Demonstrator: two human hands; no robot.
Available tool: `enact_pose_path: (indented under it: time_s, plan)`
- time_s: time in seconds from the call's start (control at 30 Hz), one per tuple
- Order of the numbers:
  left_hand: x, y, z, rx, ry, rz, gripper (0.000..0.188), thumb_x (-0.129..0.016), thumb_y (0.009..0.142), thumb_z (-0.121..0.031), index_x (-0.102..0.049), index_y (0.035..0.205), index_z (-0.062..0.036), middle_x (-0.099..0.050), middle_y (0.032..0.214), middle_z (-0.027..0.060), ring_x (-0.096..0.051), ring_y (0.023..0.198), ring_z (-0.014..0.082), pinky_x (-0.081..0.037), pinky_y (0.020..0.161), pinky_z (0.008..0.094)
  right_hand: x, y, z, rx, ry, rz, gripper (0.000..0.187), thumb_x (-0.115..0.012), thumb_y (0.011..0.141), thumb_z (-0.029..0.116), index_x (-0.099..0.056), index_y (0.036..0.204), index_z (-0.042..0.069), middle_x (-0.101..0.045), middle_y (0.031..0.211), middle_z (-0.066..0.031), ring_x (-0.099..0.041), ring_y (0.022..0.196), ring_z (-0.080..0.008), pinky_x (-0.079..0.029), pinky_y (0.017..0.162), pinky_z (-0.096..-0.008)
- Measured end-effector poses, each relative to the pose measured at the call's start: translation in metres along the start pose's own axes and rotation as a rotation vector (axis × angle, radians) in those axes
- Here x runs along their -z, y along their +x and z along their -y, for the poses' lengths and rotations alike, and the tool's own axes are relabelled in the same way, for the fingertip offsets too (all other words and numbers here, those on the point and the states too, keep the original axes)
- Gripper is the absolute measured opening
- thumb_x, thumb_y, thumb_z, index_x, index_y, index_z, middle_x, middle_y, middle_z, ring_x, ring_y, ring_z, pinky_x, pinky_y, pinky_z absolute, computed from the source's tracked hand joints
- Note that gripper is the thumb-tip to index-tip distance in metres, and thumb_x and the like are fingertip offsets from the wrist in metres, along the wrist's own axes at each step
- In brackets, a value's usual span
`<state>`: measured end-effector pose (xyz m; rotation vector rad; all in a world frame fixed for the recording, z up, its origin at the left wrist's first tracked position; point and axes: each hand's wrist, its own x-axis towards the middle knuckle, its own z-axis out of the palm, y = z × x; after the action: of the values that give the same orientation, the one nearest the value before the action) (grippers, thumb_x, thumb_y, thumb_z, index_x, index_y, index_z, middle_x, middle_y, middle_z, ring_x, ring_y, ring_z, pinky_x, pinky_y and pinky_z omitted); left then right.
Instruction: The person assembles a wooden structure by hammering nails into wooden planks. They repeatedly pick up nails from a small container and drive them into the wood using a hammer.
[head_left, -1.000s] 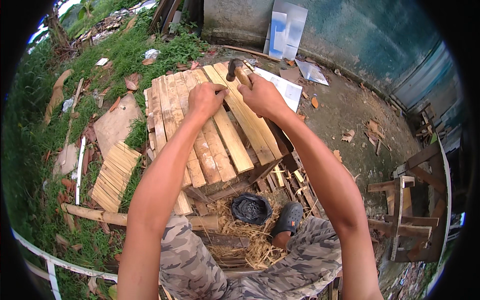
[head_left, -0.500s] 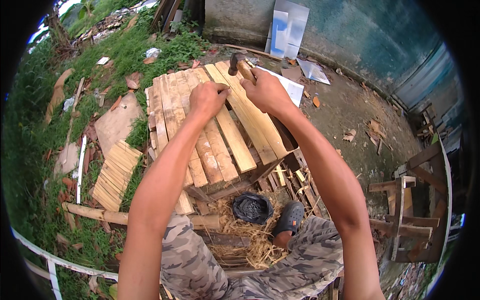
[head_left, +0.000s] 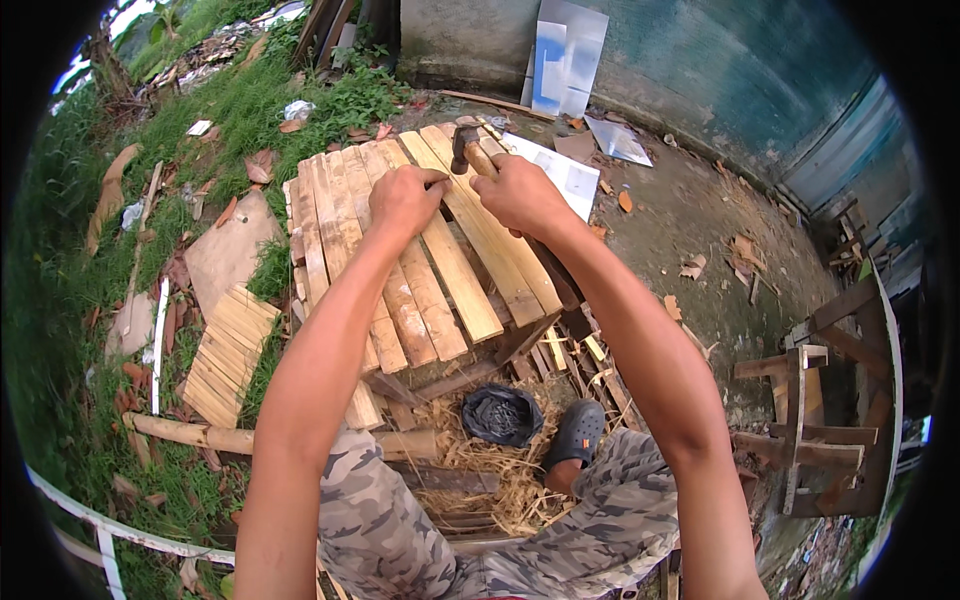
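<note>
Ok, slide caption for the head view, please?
Left hand at the wooden slats, right hand gripping a hammer.

No writing or numbers can be read.

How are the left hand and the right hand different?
The right hand is wrapped around the handle of a hammer, but no tool shows in the left hand. The left hand is curled over the middle of the wooden slats, while the right hand is nearer their right side. Both hands are bare, and both have their backs to the camera.
</note>
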<state>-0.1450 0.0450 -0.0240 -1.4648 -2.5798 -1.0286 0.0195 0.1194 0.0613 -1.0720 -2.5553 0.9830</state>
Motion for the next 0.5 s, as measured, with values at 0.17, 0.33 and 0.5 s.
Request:
enact_pose_path:
  time_s: [0.17, 0.33, 0.5]
  plan:
    - [0.003, 0.001, 0.0, 0.041, -0.034, 0.03, 0.029, -0.071, 0.09, -0.039, -0.083, 0.107, -0.0182, -0.078, 0.096, 0.0153, -0.074, 0.091, 0.0333, -0.057, 0.084, 0.0433, 0.018, -0.054, -0.019, -0.036, 0.032, -0.142, 0.043, -0.059, 0.101, 0.029, -0.059, 0.12, -0.01, -0.071, 0.096, -0.0332, -0.071, 0.089, -0.0458, -0.054, 0.081, -0.0518]
    - [0.001, 0.006, 0.008, 0.062, -0.162, -0.033, 0.032, -0.069, 0.091, -0.032, -0.079, 0.111, -0.0101, -0.079, 0.098, 0.0145, -0.075, 0.091, 0.0299, -0.057, 0.087, 0.0393, 0.006, -0.127, -0.064, -0.061, 0.068, -0.208, 0.041, -0.06, 0.1, 0.028, -0.059, 0.123, -0.007, -0.069, 0.099, -0.0349, -0.067, 0.099, -0.051, -0.05, 0.087, -0.0538]
    - [-0.01, 0.012, 0.018, -0.053, -0.026, -0.151, 0.033, -0.071, 0.091, -0.031, -0.077, 0.109, -0.0041, -0.075, 0.113, 0.0204, -0.071, 0.107, 0.0342, -0.055, 0.093, 0.043, -0.006, -0.138, -0.081, -0.039, 0.165, -0.243, 0.041, -0.063, 0.1, 0.025, -0.057, 0.125, -0.006, -0.069, 0.09, -0.0335, -0.068, 0.088, -0.0506, -0.052, 0.08, -0.0535]
